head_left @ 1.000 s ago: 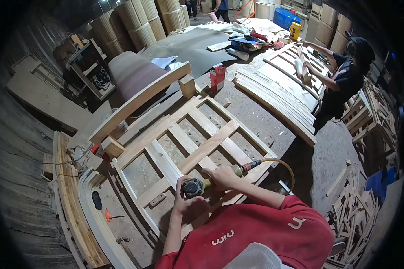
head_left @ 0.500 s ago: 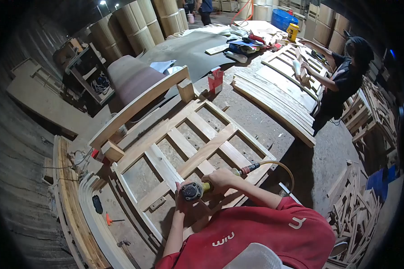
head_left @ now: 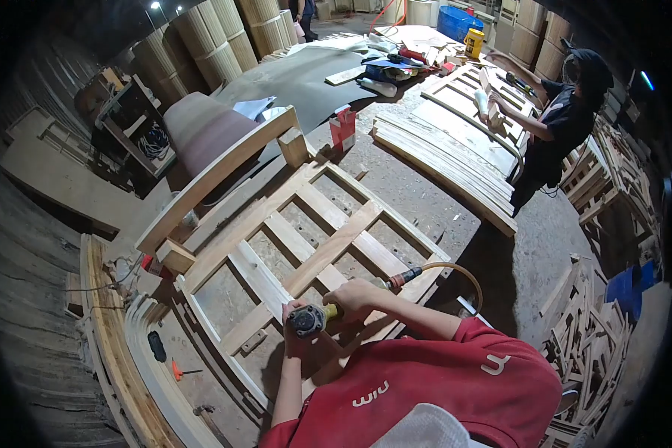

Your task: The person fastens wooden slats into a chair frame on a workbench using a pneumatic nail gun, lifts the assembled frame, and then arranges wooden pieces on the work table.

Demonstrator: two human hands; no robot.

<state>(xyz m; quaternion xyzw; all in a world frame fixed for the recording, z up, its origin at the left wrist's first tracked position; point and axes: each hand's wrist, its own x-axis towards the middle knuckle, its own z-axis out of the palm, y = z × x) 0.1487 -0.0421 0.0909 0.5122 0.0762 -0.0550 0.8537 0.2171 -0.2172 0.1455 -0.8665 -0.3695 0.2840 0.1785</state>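
Observation:
My right hand (head_left: 355, 296) is closed around the yellow-green handle of an air nail gun (head_left: 306, 321). A hose runs from the handle's rear end. My left hand (head_left: 295, 340) wraps the tool's body just below its round black head, with some fingers hidden. The nail gun sits over the near side of a wooden slatted frame (head_left: 332, 257) lying flat on the workbench. Its nose is out of sight beneath the head. Slats cross the frame in both directions, with gaps between them.
A raised wooden rail (head_left: 216, 179) on blocks stands along the far left side. Stacked strips (head_left: 444, 172) lie to the right. Beyond them a co-worker (head_left: 567, 112) handles pieces at another frame. An orange-handled tool (head_left: 178, 369) lies left; scrap wood (head_left: 593, 358) is piled right.
The whole view has shifted slightly, so the scene sits a little further left. My hands and the nail gun keep about the same place over the frame.

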